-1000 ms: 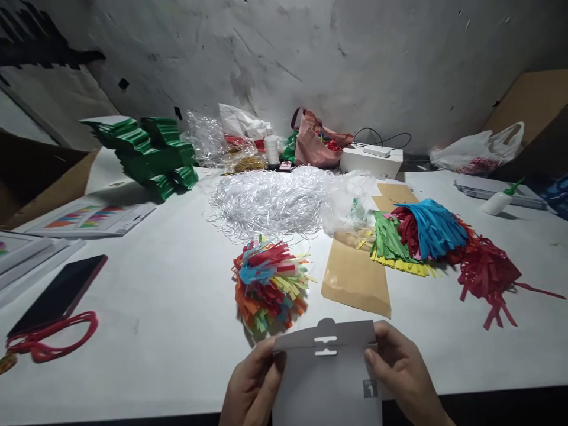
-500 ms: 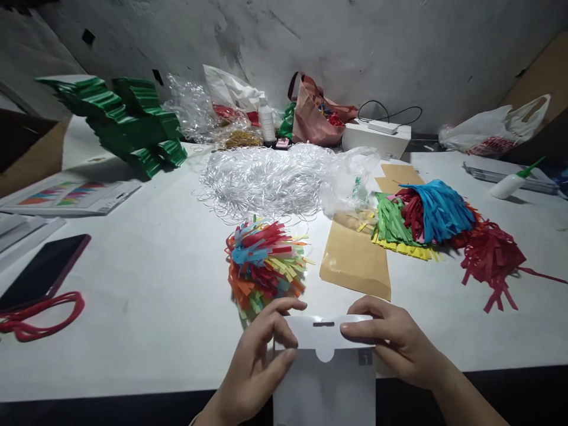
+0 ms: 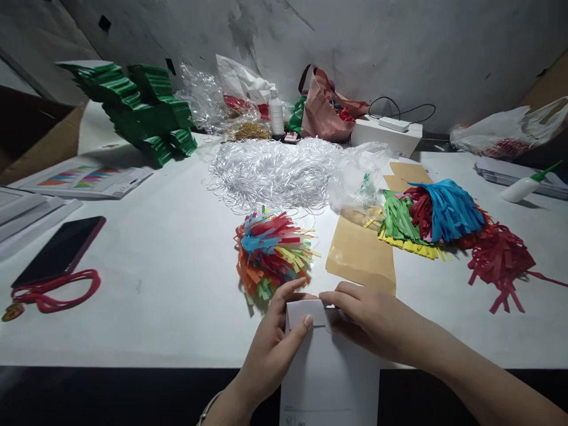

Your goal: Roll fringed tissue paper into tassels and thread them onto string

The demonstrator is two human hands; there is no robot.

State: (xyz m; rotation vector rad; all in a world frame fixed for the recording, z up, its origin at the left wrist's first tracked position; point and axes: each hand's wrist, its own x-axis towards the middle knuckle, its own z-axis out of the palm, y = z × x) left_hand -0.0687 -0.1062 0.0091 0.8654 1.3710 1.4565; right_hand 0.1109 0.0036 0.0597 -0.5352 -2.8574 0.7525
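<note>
A flat white cardboard package hangs over the table's front edge, small print and a logo at its lower end. My left hand grips its top left corner, the thumb pressed on a folded white flap. At the top right edge, my right hand is closed on the package with its fingertips near the flap. Part of the upper edge is hidden under that hand. Just beyond my hands lies a bunch of multicoloured paper tassels.
Behind sits a heap of white string. A brown envelope and more tassels lie to the right. On the left are a phone with a red cord and a stack of green pieces. A glue bottle stands far right.
The package has turned from the face with the hang slot and round tab to a face with a folded flap. My right hand has moved left, and my left thumb now presses the flap.
</note>
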